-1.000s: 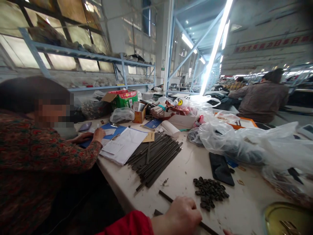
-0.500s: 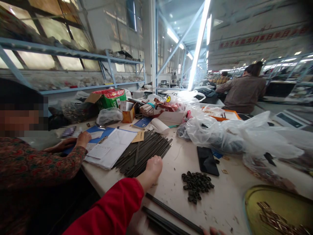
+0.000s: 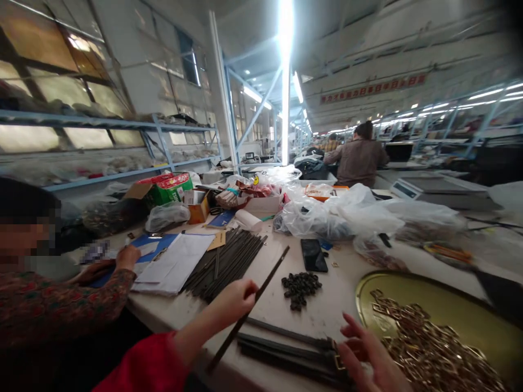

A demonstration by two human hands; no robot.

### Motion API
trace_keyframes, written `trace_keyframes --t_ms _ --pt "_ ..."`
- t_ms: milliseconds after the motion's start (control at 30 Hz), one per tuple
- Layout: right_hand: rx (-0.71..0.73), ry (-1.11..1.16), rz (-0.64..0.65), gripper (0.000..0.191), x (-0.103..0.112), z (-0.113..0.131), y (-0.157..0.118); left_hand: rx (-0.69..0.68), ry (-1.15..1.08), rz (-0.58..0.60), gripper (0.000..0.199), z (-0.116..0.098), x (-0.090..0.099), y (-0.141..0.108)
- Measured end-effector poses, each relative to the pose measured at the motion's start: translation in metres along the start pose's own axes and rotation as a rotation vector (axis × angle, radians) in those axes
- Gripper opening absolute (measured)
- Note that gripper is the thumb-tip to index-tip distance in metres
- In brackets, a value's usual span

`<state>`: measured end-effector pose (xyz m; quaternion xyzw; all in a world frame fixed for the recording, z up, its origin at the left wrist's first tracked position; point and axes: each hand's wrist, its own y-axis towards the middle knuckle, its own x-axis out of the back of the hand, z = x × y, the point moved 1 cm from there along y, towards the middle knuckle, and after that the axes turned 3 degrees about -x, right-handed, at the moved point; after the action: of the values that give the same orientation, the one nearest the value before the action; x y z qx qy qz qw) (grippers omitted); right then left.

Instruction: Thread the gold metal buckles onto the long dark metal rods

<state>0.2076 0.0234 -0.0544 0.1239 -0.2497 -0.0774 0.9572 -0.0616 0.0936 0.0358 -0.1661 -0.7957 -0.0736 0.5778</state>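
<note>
My left hand [image 3: 235, 300], in a red sleeve, is closed on a long, thin dark strap [image 3: 274, 271], which slants upward above the table. Over the lower right, my right hand [image 3: 370, 348] has its fingers apart, beside a gold buckle [image 3: 337, 360] on a stack of dark belts [image 3: 286, 351]. Whether its fingertips touch the buckle I cannot tell. A pile of small dark loops [image 3: 300, 288] lies beyond the belts. More dark straps [image 3: 226, 262] are spread out past my left hand. Many gold buckles [image 3: 433, 343] fill part of a yellowish oval tray [image 3: 370, 283] at right.
A black phone [image 3: 314, 255] lies behind the loops. Clear plastic bags [image 3: 327, 215] and boxes crowd the table's far side. At left, a co-worker's hand [image 3: 127, 257] is over a blue folder beside white papers [image 3: 174, 267]. Another person [image 3: 359, 158] sits farther back.
My left hand now has a strap raised off the table. My right hand has come further into view by the belts. The view has shifted right, showing more of the tray.
</note>
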Motion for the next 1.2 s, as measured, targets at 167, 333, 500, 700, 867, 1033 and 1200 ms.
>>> trace_keyframes --t_ms 167,333,500,700,867,1033,1200 --pt "-0.468 0.625 0.158 0.052 -0.015 0.038 0.006 0.021 -0.66 0.388 0.02 -0.027 -0.007 -0.08" --pt "-0.533 0.692 0.333 0.04 -0.048 0.057 -0.003 0.082 -1.253 0.612 0.032 -0.039 -0.034 -0.088" --pt "-0.465 0.536 0.473 0.04 -0.055 0.049 0.008 0.255 -1.458 0.445 0.033 -0.04 -0.059 -0.059" --pt "-0.147 -0.247 0.177 0.032 -0.019 -0.013 0.094 0.433 -1.562 0.342 0.027 -0.023 -0.055 -0.036" --pt "-0.065 -0.465 0.22 0.024 -0.028 -0.055 0.145 0.499 -1.668 0.329 0.025 -0.013 -0.059 -0.023" --pt "-0.05 -0.557 0.291 0.011 -0.04 -0.067 0.153 0.54 -1.702 0.335 0.024 -0.009 -0.063 -0.016" --pt "-0.106 -0.525 0.247 0.007 -0.036 -0.064 0.148 0.55 -1.711 0.324 0.026 -0.008 -0.067 -0.015"
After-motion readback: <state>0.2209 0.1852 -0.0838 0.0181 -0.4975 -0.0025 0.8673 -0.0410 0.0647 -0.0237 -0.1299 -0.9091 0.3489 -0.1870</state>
